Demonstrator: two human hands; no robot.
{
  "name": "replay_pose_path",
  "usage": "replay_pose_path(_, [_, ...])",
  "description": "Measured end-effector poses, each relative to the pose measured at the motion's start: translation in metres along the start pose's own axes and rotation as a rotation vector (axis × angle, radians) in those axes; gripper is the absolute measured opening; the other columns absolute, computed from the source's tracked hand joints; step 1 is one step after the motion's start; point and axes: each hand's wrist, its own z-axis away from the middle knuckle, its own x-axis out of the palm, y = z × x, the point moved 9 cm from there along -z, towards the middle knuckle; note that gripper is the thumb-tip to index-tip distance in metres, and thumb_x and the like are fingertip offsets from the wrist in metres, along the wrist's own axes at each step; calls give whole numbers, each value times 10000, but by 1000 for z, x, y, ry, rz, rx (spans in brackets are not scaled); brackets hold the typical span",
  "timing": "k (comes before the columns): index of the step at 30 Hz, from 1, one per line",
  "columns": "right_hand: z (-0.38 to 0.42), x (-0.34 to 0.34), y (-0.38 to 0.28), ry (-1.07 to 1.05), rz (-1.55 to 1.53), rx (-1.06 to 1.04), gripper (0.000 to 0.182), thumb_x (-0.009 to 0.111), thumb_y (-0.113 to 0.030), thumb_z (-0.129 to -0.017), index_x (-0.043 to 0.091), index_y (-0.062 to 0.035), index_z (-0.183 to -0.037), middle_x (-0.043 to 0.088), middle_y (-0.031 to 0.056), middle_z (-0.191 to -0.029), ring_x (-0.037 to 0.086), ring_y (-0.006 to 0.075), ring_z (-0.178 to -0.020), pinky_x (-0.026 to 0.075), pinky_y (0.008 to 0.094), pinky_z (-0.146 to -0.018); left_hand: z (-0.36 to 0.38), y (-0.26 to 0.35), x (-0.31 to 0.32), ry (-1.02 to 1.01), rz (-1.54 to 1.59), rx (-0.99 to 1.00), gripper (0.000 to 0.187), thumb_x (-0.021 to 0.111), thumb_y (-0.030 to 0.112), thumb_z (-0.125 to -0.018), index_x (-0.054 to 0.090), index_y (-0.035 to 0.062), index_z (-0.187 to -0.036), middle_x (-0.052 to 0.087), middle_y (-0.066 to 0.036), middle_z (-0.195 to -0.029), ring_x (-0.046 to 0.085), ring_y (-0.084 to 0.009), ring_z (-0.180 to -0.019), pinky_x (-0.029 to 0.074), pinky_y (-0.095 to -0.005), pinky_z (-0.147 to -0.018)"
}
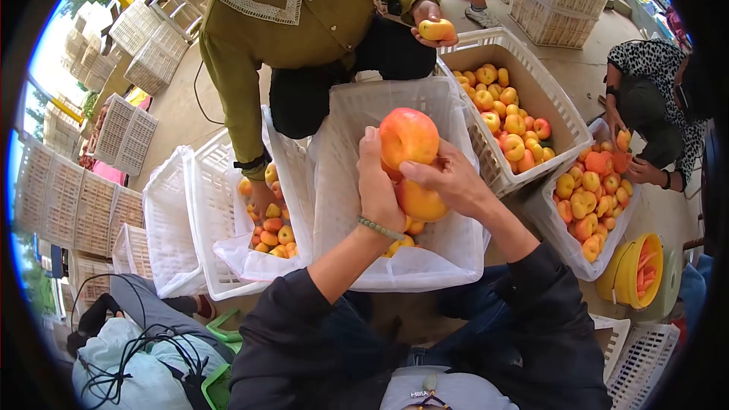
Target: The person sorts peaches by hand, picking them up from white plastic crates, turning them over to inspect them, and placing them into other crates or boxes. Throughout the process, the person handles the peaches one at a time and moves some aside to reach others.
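My left hand (pixel 380 193), a beaded bracelet on its wrist, is closed around a red-and-yellow peach (pixel 408 137), its thumb up along the side. Just below, a yellower peach (pixel 422 203) sits between my two hands. My right hand (pixel 456 182) is closed on this lower one, with its thumb reaching across between the two peaches. Both hands are above a white crate (pixel 353 239) lined with thin white netting. A few peaches (pixel 402 243) show at its bottom, partly hidden by my hands and wrists.
Opposite me, a person in an olive top (pixel 304 38) holds a peach (pixel 437 29) and reaches into a crate of peaches (pixel 271 231). A cardboard-lined crate (pixel 550 83) stands ahead right. Another person (pixel 653 106) works at a crate rightward, near a yellow bucket (pixel 619 273).
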Motion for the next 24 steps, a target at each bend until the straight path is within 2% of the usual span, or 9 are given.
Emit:
replay_pose_path(3, [12, -8, 19, -113, -696, 261, 534, 509, -431, -864, 476, 3, -1174, 610, 153, -1041, 608, 187, -921, 505, 309, -792, 7, 17, -2, 154, -41, 136, 297, 416, 328, -956, 452, 84, -1120, 511, -69, -1099, 533, -205, -1028, 471, -345, -859])
replay_pose_path(7, [12, -34, 3, -209, -748, 195, 592, 459, -463, -869, 399, -24, -1262, 530, 185, -1198, 631, 179, -857, 540, 284, -705, 12, 31, -1, 243, -210, 83, 250, 324, 67, -950, 425, 122, -1171, 469, -94, -1183, 536, -233, -1041, 523, -399, -809])
replay_pose_path(9, [11, -41, -2, -121, -829, 209, 725, 440, -525, -837, 290, -29, -1343, 469, 289, -1219, 642, 222, -521, 560, 262, -419, 9, 32, 5, 171, -364, 100, 321, 307, 2, -935, 404, 105, -1223, 448, -102, -1220, 547, -221, -1051, 543, -365, -803])
replay_pose_path(10, [12, -38, -3, -179, -876, 215, 724, 444, -526, -834, 299, -37, -1349, 421, 268, -1291, 660, 193, -622, 567, 261, -456, 8, 28, 4, 160, -359, 89, 321, 307, 2, -935, 404, 105, -1223, 448, -102, -1220, 547, -221, -1051, 543, -365, -803])
replay_pose_path(11, [12, -40, 2, -160, -867, 212, 724, 444, -526, -834, 299, -37, -1349, 421, 268, -1291, 660, 193, -622, 567, 261, -456, 5, 23, 6, 119, -412, 79, 349, 306, -8, -932, 387, 103, -1253, 445, -106, -1229, 550, -220, -1057, 548, -355, -801])
replay_pose_path(13, [11, -45, 23, -67, -813, 285, 635, 494, -489, -846, 406, -26, -1271, 563, 148, -1121, 637, 171, -860, 549, 284, -693, 2, 18, 15, 52, -459, 58, 379, 306, -18, -929, 371, 102, -1282, 442, -111, -1238, 553, -219, -1063, 552, -345, -800])
replay_pose_path(15, [12, -42, 30, -147, -764, 376, 624, 526, -505, -828, 469, -4, -1196, 597, 109, -1014, 630, 161, -850, 532, 282, -731, 1, 20, 33, 16, -534, 93, 391, 304, -18, -930, 360, 94, -1300, 462, -120, -1221, 554, -215, -1065, 550, -340, -807])
replay_pose_path(23, [-26, -110, 58, -137, -917, 262, 591, 525, -510, -810, 404, -150, -1263, 570, 176, -1112, 647, 183, -719, 561, 325, -526, -33, 0, 14, 58, -486, -120, 423, 359, -6, -903, 376, 118, -1306, 466, -139, -1216, 560, -257, -1059, 522, -407, -826])
replay_pose_path(24, [-32, -140, 76, -67, -820, 254, 600, 531, -507, -807, 411, -116, -1246, 578, 170, -1090, 646, 183, -730, 559, 316, -537, -32, -3, 12, 37, -492, -190, 420, 370, -5, -897, 386, 113, -1299, 463, -138, -1217, 562, -264, -1056, 528, -406, -817])
